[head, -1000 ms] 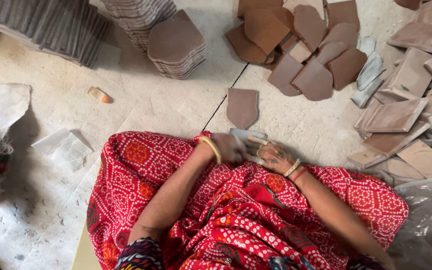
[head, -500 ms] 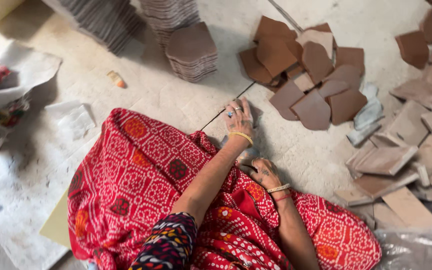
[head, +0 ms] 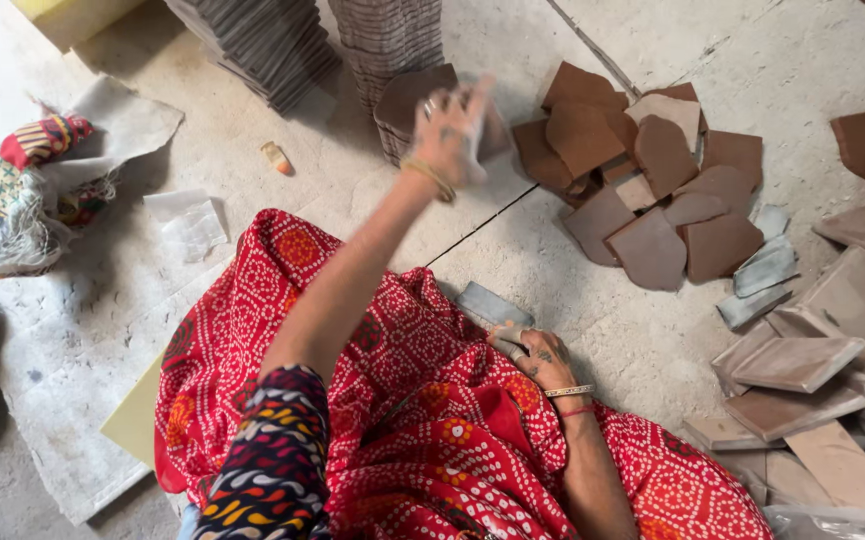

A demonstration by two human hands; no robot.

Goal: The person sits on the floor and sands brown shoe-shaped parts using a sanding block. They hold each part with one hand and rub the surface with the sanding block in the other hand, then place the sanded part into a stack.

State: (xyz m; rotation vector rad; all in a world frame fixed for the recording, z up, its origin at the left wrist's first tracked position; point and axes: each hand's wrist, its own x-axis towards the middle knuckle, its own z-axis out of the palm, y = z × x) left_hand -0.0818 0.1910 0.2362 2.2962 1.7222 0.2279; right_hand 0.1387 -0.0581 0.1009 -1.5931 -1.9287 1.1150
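While a bundled cloth [head: 28, 165] and paper scraps [head: 188, 222] lie at the left, the left hand [head: 451, 128], blurred, reaches over the short stack [head: 408, 105] of brown cut pieces beside taller stacks [head: 263, 45]; whether it grips a piece cannot be told. Judged as the stacking step, it calls for a square drop. The right hand [head: 538, 358] is closed on a grey blade [head: 493, 305] at the red skirt [head: 413, 420]. Loose pieces [head: 653, 190] crowd the floor [head: 573, 270] at right; open room lies between.
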